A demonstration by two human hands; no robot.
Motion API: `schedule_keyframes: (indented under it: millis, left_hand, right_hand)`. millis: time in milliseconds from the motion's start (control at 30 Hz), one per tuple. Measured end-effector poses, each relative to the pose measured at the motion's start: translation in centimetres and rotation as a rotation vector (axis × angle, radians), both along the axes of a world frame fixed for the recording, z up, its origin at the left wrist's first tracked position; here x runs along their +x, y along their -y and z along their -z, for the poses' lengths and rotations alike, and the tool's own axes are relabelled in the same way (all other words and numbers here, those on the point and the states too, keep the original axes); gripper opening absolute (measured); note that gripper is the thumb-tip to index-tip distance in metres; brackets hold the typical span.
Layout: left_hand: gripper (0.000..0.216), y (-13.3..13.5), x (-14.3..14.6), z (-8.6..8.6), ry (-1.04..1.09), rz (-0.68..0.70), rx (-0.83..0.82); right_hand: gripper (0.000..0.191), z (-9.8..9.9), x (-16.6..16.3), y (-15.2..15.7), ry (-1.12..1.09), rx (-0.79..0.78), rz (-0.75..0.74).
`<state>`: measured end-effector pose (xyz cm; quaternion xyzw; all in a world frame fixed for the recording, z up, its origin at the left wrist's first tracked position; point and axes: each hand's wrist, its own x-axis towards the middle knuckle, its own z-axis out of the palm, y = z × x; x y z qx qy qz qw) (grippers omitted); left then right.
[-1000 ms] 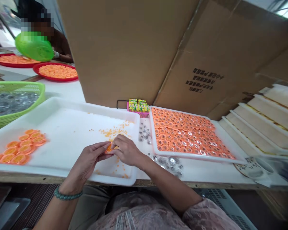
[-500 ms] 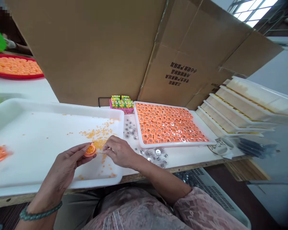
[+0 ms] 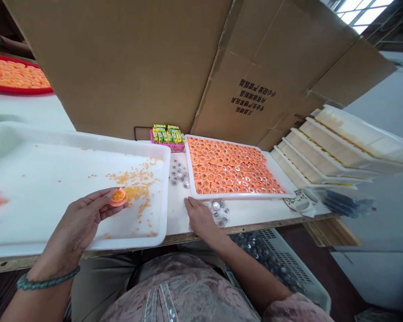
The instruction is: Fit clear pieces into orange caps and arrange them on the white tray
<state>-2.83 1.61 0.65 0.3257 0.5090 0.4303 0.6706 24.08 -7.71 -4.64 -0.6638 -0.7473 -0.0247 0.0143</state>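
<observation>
My left hand (image 3: 87,214), with a green bead bracelet at the wrist, holds a small round orange cup (image 3: 118,197) between thumb and fingers over the white tray (image 3: 164,197). Small yellow-orange pellets fill the cup. More loose pellets (image 3: 139,192) lie scattered on the tray floor beside it. Outside the tray, my right hand (image 3: 203,219) is down on the table at the clear round plastic caps (image 3: 220,212). Its fingers are drawn together and point at the tabletop; what lies under the fingertips is hidden.
A white tray of orange capped cups (image 3: 228,170) stands at the back. More clear caps (image 3: 179,174) lie left of it, near a pink basket (image 3: 174,146) of small yellow-green boxes. Stacked white trays (image 3: 336,147) stand right, before a cardboard wall (image 3: 137,67). Another person's arm shows upper left.
My right hand has left the pellets and moved right, out of the tray, to the clear caps. My left hand still holds the orange cup. The view has shifted slightly.
</observation>
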Motion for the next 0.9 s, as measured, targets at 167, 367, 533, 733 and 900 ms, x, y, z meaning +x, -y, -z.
schedule_keyframes:
  millis: [167,367,533,733,900]
  left_hand:
    - [0.040,0.0,-0.1,0.1,-0.004,-0.020,0.017]
    - [0.041,0.1,-0.1,0.1,-0.002,-0.010,0.025]
    - [0.041,0.2,-0.1,0.0,-0.015,-0.005,0.041]
    - [0.041,0.3,-0.2,0.0,-0.003,-0.009,0.033]
    - [0.043,0.2,-0.1,0.1,-0.029,0.004,0.046]
  right_hand:
    - [0.026,1.2,-1.4,-1.1,0.098,0.006,0.005]
    - [0.012,1.6,-1.1,-1.4,0.069,0.003,-0.024]
    - [0.030,1.8,-1.5,-1.1,0.038,0.072,-0.014]
    - [0.018,1.6,-1.8,-1.8,0.082,-0.004,0.005]
    - [0.017,1.6,-2.2,-2.2,0.086,0.020,-0.017]
